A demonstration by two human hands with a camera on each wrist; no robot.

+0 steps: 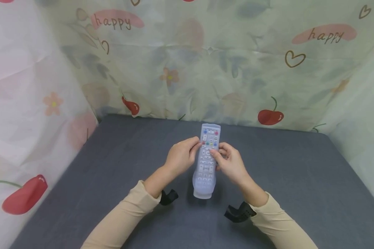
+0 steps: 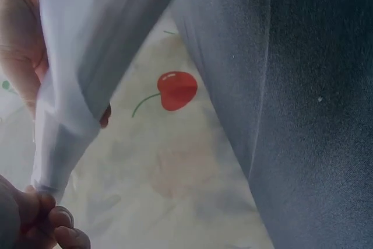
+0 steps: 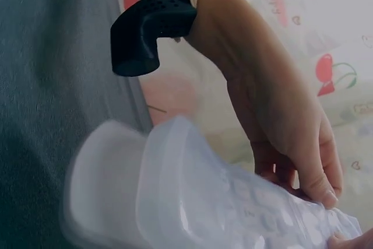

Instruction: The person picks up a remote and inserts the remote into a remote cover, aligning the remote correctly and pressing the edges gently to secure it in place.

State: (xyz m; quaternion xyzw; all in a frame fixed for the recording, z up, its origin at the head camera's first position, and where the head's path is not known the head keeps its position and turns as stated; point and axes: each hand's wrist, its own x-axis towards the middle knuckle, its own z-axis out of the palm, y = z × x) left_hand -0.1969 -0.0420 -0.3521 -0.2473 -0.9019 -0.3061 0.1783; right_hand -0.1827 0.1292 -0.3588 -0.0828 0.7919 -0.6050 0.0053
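The remote control is near the middle of the frame in the head view, held up above the dark table, its long side running almost straight up the picture with the top leaning slightly right. We see a translucent cover around it; in the right wrist view a pale, blurred end sticks out past the cover's wider end, toward the lower left. Through the cover we make out rows of light buttons, with blue and red ones near the top and a coloured row below them.

Our left hand pinches the left edge of the cover a little below the top, thumb and fingertips together. Our right hand grips the right side, its thumb lying on the button face and its other fingers curled at the edge, partly hidden. In the left wrist view the narrower end tapers into the fingers at the lower left.

We wear beige sleeves, and a black wrist piece shows beside each cuff. Behind the table, across the upper part of the frame, hangs a pale printed cloth with red cherries, orange flowers, brown hearts and the word "happy".
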